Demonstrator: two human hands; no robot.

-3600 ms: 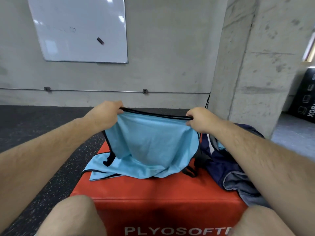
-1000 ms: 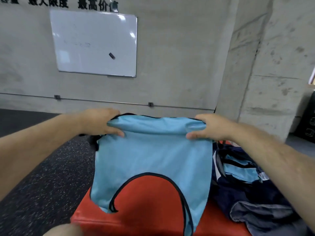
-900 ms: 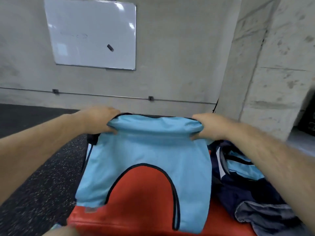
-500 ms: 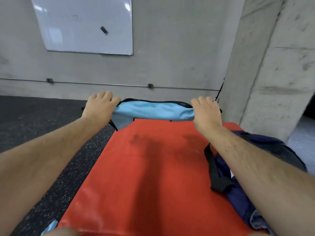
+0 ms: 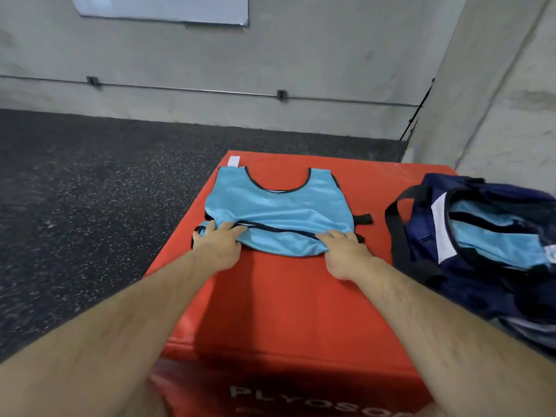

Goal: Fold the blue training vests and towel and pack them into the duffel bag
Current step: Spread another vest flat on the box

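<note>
A light blue training vest with black trim lies on the red plyo box, neck hole at the far side, its lower part folded up over itself. My left hand holds the black-trimmed hem at the near left corner. My right hand holds the same hem at the near right corner. The navy duffel bag stands open on the box's right side. Light blue fabric lies inside it.
Dark speckled rubber floor lies to the left of the box. A concrete wall with a whiteboard stands beyond it, and a concrete pillar rises behind the bag. The bag's black strap loops toward the vest.
Both hands swung the hanging vest out over the box's far side, then laid it down and brought the hem back toward me. The view tilted down.
</note>
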